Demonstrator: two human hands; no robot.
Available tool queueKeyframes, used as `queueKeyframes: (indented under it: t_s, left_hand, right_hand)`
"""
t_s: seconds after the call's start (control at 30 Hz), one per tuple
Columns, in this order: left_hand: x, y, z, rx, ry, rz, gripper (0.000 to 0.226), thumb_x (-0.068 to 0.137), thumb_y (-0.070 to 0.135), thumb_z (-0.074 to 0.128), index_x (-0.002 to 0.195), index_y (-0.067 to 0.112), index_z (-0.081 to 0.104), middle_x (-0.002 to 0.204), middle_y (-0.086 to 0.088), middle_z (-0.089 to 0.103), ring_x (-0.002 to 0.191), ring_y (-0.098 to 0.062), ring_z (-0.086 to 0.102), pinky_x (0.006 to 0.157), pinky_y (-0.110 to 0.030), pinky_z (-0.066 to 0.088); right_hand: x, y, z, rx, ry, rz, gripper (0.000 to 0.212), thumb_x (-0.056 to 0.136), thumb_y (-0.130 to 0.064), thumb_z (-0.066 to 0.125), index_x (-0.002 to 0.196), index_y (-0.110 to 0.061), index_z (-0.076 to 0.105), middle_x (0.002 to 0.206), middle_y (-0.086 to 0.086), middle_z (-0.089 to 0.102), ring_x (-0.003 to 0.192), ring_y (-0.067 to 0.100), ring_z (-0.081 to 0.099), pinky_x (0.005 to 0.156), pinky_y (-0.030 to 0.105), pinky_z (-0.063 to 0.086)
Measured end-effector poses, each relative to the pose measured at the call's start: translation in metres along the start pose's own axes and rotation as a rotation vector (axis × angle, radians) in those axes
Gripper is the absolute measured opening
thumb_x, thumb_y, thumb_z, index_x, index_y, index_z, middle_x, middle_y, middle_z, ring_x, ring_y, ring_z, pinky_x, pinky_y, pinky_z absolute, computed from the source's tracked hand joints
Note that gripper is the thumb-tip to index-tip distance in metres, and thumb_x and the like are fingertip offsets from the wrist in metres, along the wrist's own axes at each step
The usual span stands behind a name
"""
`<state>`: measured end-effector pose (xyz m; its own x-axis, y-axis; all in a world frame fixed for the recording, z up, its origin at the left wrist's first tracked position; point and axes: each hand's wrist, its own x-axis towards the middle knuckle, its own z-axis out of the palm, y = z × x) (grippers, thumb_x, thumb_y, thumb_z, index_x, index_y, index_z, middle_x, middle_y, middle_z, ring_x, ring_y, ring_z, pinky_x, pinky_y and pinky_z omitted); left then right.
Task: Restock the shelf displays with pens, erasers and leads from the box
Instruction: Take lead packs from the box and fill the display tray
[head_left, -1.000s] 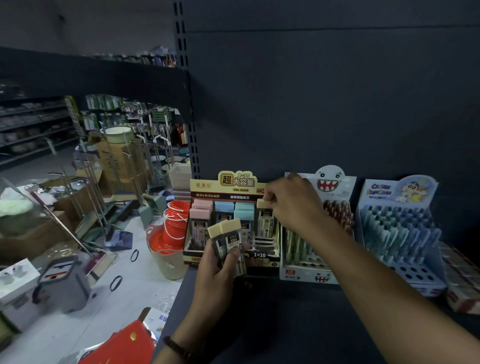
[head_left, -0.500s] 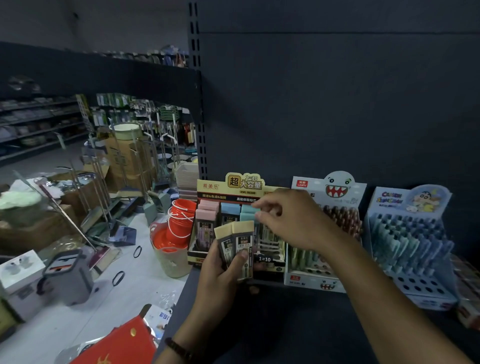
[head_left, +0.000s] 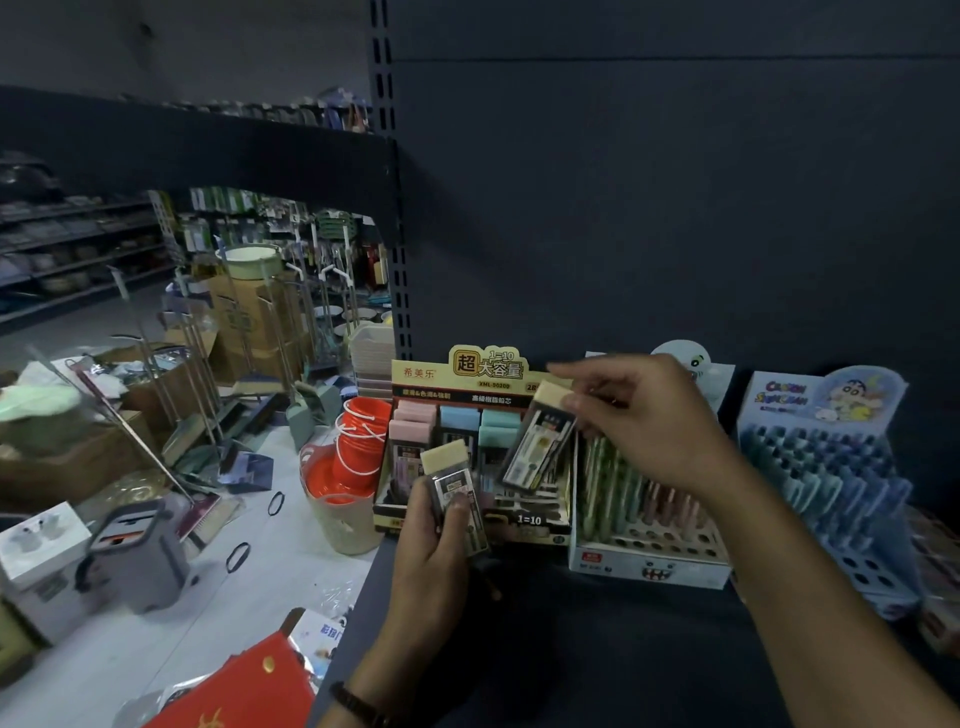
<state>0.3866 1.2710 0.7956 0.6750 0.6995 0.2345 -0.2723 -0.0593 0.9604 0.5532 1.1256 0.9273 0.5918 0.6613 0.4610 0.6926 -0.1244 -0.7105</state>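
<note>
**Head view.** My right hand (head_left: 654, 426) holds a cream-topped rectangular pack in a dark printed sleeve (head_left: 537, 447) tilted in the air. It is just in front of the right-hand column of the yellow-and-black cardboard tiered display box (head_left: 488, 366). The grip here is a pinch: thumb and fingertips are closed on the pack's cream upper end, and the lower end points down toward the box. My left hand (head_left: 431, 566) holds a second pack of the same kind (head_left: 452, 486) upright, low before the box. Its grip is curled round the lower half of the sleeve, with the thumb laid across the printed face. The box stands on the dark shelf (head_left: 597, 649), and pink-, blue- and green-topped packs stand in its left and middle columns. To its right are a white monster-faced pen display (head_left: 649, 569) and a blue cartoon pen display (head_left: 831, 400). I cannot tell from the print whether the packs are erasers or lead cases. I judge each pack light and stiff, small enough for a two-finger hold. The sleeve looks glossy and may be slippery, so the hold is best taken across the narrow edges near the top, leaving the lower end free to enter a slot. The cardboard tiers look flimsy, and a skewed entry could buckle a divider or tip neighbouring packs.
</note>
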Motion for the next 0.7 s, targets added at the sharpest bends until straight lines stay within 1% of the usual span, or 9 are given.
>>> queueKeyframes:
  t_s: [0.07, 0.1, 0.17, 0.3, 0.4, 0.43, 0.5, 0.6, 0.7]
  left_hand:
    - [0.000, 0.001, 0.001, 0.028, -0.002, 0.033, 0.023, 0.111, 0.016, 0.050, 0.115, 0.035, 0.063, 0.111, -0.007, 0.073, 0.099, -0.034, 0.074, 0.067, -0.064, 0.063]
    - [0.000, 0.002, 0.001, 0.051, -0.002, 0.053, 0.022, 0.111, 0.016, 0.051, 0.116, 0.032, 0.063, 0.111, -0.003, 0.075, 0.101, -0.030, 0.074, 0.076, -0.062, 0.063]
    - [-0.001, 0.003, 0.001, 0.097, -0.001, 0.083, 0.020, 0.110, 0.014, 0.052, 0.120, 0.025, 0.065, 0.114, 0.003, 0.076, 0.106, -0.018, 0.073, 0.091, -0.051, 0.062]
    - [0.000, 0.003, -0.001, 0.124, -0.012, 0.082, 0.019, 0.109, 0.015, 0.053, 0.123, 0.021, 0.065, 0.117, 0.005, 0.076, 0.111, -0.013, 0.072, 0.096, -0.049, 0.060]
    - [0.000, 0.002, -0.001, 0.135, -0.029, 0.081, 0.020, 0.110, 0.017, 0.054, 0.125, 0.023, 0.065, 0.119, 0.007, 0.075, 0.114, -0.013, 0.071, 0.097, -0.052, 0.060]
    - [0.000, 0.003, 0.000, 0.136, -0.030, 0.087, 0.021, 0.110, 0.016, 0.054, 0.126, 0.024, 0.065, 0.119, 0.007, 0.075, 0.114, -0.013, 0.071, 0.097, -0.051, 0.059]
    - [0.000, 0.004, 0.000, 0.138, -0.028, 0.091, 0.022, 0.110, 0.014, 0.054, 0.125, 0.024, 0.065, 0.118, 0.007, 0.076, 0.112, -0.012, 0.071, 0.097, -0.050, 0.060]
    - [0.000, 0.002, 0.000, 0.145, -0.033, 0.080, 0.021, 0.110, 0.015, 0.053, 0.125, 0.024, 0.065, 0.119, 0.007, 0.075, 0.112, -0.012, 0.071, 0.096, -0.052, 0.060]
    - [0.001, 0.001, -0.001, 0.179, -0.034, 0.087, 0.021, 0.110, 0.016, 0.054, 0.126, 0.025, 0.064, 0.119, 0.008, 0.074, 0.113, -0.012, 0.070, 0.097, -0.054, 0.059]
  right_hand:
    - [0.003, 0.004, -0.002, -0.116, 0.076, -0.027, 0.032, 0.096, -0.014, 0.077, 0.117, -0.039, 0.079, 0.095, -0.016, 0.074, 0.087, 0.006, 0.072, 0.087, 0.037, 0.060]
    - [0.004, 0.005, -0.001, -0.175, 0.094, -0.035, 0.030, 0.096, -0.015, 0.077, 0.116, -0.038, 0.079, 0.095, -0.016, 0.074, 0.089, 0.004, 0.070, 0.087, 0.035, 0.058]
    - [0.006, 0.004, 0.005, -0.299, 0.093, -0.046, 0.027, 0.096, -0.014, 0.076, 0.116, -0.033, 0.081, 0.098, -0.016, 0.072, 0.091, 0.001, 0.065, 0.087, 0.027, 0.054]
    - [0.010, 0.006, 0.020, -0.393, 0.070, -0.013, 0.024, 0.097, -0.016, 0.075, 0.114, -0.032, 0.081, 0.104, -0.016, 0.072, 0.092, -0.004, 0.059, 0.082, 0.006, 0.038]
    - [0.011, 0.009, 0.029, -0.442, 0.043, 0.019, 0.025, 0.098, -0.017, 0.072, 0.115, -0.033, 0.081, 0.111, -0.016, 0.072, 0.099, 0.000, 0.057, 0.092, 0.019, 0.043]
    - [0.012, 0.009, 0.031, -0.458, 0.041, 0.026, 0.025, 0.099, -0.018, 0.071, 0.116, -0.033, 0.081, 0.113, -0.017, 0.073, 0.100, -0.001, 0.056, 0.094, 0.021, 0.041]
    - [0.012, 0.010, 0.034, -0.478, 0.054, 0.036, 0.024, 0.099, -0.019, 0.071, 0.116, -0.033, 0.081, 0.115, -0.017, 0.074, 0.100, -0.001, 0.055, 0.095, 0.021, 0.038]
    - [0.014, 0.011, 0.035, -0.479, 0.074, 0.040, 0.024, 0.097, -0.018, 0.072, 0.114, -0.033, 0.081, 0.114, -0.016, 0.077, 0.104, 0.003, 0.062, 0.097, 0.023, 0.043]
    - [0.014, 0.010, 0.033, -0.487, 0.048, 0.055, 0.026, 0.097, -0.017, 0.071, 0.114, -0.034, 0.081, 0.117, -0.017, 0.076, 0.106, 0.002, 0.061, 0.098, 0.021, 0.038]
